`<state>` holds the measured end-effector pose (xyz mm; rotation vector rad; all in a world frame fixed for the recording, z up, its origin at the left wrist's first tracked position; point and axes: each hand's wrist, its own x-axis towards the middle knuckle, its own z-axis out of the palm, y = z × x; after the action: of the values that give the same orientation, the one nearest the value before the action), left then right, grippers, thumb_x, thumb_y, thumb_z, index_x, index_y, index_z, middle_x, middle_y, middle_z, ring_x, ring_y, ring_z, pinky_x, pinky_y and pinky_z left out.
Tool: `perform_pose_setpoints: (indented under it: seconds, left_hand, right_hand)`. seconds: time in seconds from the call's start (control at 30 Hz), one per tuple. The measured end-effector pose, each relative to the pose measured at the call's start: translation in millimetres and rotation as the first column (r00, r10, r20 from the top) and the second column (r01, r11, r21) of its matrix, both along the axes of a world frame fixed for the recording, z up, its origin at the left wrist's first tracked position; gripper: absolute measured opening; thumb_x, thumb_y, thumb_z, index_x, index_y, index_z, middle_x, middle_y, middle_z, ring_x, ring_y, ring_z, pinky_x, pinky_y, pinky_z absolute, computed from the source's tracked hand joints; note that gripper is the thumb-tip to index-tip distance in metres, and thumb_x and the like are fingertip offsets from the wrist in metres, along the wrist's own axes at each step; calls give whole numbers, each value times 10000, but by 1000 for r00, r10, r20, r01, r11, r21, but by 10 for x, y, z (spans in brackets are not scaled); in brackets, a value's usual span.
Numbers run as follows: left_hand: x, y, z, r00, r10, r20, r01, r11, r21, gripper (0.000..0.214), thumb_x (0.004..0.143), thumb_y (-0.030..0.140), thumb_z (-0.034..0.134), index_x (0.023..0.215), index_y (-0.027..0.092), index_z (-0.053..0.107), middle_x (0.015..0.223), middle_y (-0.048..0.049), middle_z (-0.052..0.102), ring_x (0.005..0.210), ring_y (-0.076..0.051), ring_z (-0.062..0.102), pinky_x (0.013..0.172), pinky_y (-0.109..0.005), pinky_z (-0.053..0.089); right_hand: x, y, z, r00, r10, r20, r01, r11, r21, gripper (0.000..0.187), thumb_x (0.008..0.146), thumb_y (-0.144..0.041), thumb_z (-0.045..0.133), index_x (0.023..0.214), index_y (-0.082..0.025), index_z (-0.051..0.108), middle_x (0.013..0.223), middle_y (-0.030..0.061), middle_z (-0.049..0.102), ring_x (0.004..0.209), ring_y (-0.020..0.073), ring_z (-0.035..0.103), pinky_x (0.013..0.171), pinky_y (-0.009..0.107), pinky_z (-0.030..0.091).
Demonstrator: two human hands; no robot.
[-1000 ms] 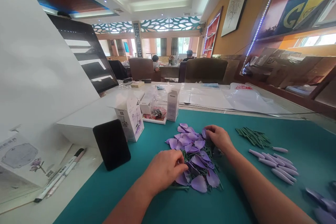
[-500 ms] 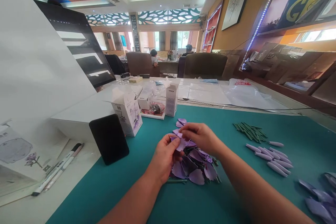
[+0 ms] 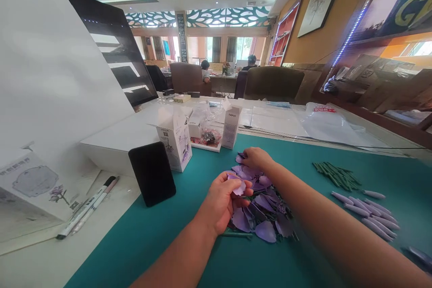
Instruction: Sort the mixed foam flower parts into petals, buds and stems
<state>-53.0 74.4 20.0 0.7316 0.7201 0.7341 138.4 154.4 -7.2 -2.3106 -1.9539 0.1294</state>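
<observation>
Pinched under the thumb of my left hand (image 3: 222, 198) is a light purple petal (image 3: 238, 186), its other fingers curled beneath. Beyond it, my right hand (image 3: 258, 160) reaches to the far end of the petal pile. Its fingertips are closed at a darker purple petal (image 3: 240, 158). The pile of purple petals (image 3: 266, 231) lies under and between both hands, with dark green stems mixed in. A green stem (image 3: 239, 235) sticks out by my left wrist.
To the right lie green stems (image 3: 337, 175) and lilac tapered pieces (image 3: 371, 211). A black tablet-like panel (image 3: 151, 173), an open flower-print box (image 3: 175, 144), a narrow box (image 3: 231, 128) and a tray of wrapped pieces (image 3: 205, 146) stand left and behind. Markers (image 3: 87, 207) lie far left.
My right hand has moved away from my left, to the far end of the pile. My left hand still holds a petal. The view has shifted slightly left.
</observation>
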Motion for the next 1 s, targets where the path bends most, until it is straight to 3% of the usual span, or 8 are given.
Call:
perform_pose_setpoints:
  seconds: [0.2, 0.4, 0.53, 0.6, 0.7, 0.77, 0.83, 1.0]
  left_hand:
    - [-28, 32, -41, 999, -30, -11, 31, 999, 18, 251, 710, 85, 514, 944, 175, 517, 748, -30, 651, 591, -114, 609, 484, -188, 437]
    - [-37, 50, -30, 998, 33, 47, -31, 998, -49, 183, 712, 40, 460, 852, 147, 508, 698, -33, 620, 600, -118, 606, 561, -236, 505]
    - [-40, 99, -62, 997, 69, 47, -65, 995, -79, 235, 696, 0, 459, 875, 143, 510, 793, -49, 640, 614, -113, 612, 526, -222, 502]
    - [-33, 116, -84, 995, 76, 60, -70, 993, -92, 245, 726, 13, 472, 926, 148, 514, 867, -58, 648, 628, -113, 621, 524, -226, 509]
    - [-15, 121, -105, 993, 75, 92, -62, 989, -137, 116, 860, 176, 485, 973, 161, 504, 913, -67, 640, 677, -138, 644, 566, -268, 535]
    - [-9, 113, -107, 991, 60, 121, -39, 985, -166, 209, 915, 356, 452, 991, 167, 502, 893, -64, 630, 717, -164, 655, 600, -298, 544]
    - [-9, 104, -104, 987, 28, 161, -1, 987, -162, 352, 919, 487, 399, 1013, 169, 520, 865, -59, 624, 742, -181, 658, 623, -316, 542]
    - [-11, 93, -107, 965, -9, 260, 55, 984, -168, 426, 910, 536, 377, 935, 158, 571, 774, -41, 616, 654, -156, 627, 607, -291, 516]
  right_hand:
    - [-57, -34, -4, 995, -93, -44, 94, 995, 39, 219, 800, -278, 521, 889, -194, 703, 999, 118, 689, 970, 250, 599, 746, 311, 391]
    - [-44, -123, 96, 929, -151, -339, 197, 975, 106, 318, 811, -390, 501, 866, -159, 713, 812, 84, 697, 757, 194, 606, 614, 269, 394]
    - [-75, -267, 220, 822, -94, -562, 200, 971, 129, 456, 819, -496, 467, 989, -132, 683, 774, 46, 689, 596, 122, 549, 532, 231, 396]
    - [-134, -372, 284, 725, -46, -687, 192, 972, 137, 460, 784, -512, 520, 984, -129, 679, 763, 39, 684, 555, 104, 515, 510, 227, 387]
    - [-291, -549, 375, 522, 31, -852, 154, 979, 130, 388, 703, -491, 632, 857, -139, 686, 695, 24, 661, 522, 95, 486, 481, 228, 364]
    - [-429, -665, 421, 464, 68, -883, 113, 984, 135, 321, 693, -455, 652, 794, -151, 673, 666, 12, 648, 538, 104, 511, 493, 229, 379]
    - [-570, -773, 444, 498, 101, -861, 70, 985, 155, 256, 725, -413, 628, 779, -165, 658, 654, 5, 641, 567, 118, 543, 514, 234, 402]
    - [-826, -1005, 418, 834, 271, -481, -107, 934, 341, 132, 798, -246, 556, 766, -188, 670, 726, 16, 622, 662, 133, 554, 592, 251, 404]
